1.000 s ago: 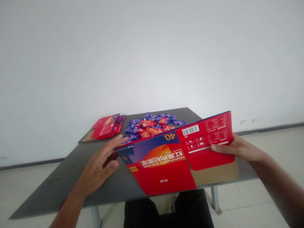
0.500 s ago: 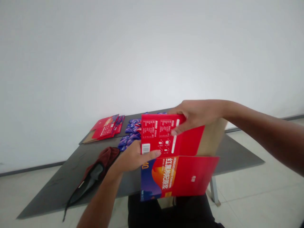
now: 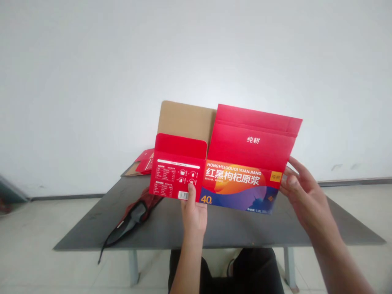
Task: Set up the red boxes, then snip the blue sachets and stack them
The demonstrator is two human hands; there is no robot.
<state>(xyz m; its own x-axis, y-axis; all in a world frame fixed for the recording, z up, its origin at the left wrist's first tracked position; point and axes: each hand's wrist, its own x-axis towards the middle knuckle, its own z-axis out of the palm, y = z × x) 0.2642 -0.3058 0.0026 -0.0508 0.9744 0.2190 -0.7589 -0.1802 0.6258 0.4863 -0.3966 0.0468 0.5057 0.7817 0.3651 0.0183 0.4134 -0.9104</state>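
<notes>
A red carton [image 3: 235, 151] is held up above the table, partly unfolded, its flaps raised at the top and brown cardboard showing behind. Its printed front panel, orange and blue with "40" and Chinese lettering, faces me. My left hand [image 3: 195, 214] grips the lower edge near the barcode, thumb in front and fingers hidden behind. At the carton's right edge is my right hand [image 3: 303, 196], its thumb and bent fingers pinching the side by the yellow label.
On the grey table [image 3: 239, 228], more flat red cartons [image 3: 142, 163] lie at the back left. A dark red and black cloth item [image 3: 136, 214] with a strap lies at the front left, the strap hanging over the edge. A white wall [image 3: 196, 61] stands behind.
The carton has been turned upright and raised, its lettering now level. My right hand has gone from its top to its right edge; my left hand now holds it from below.
</notes>
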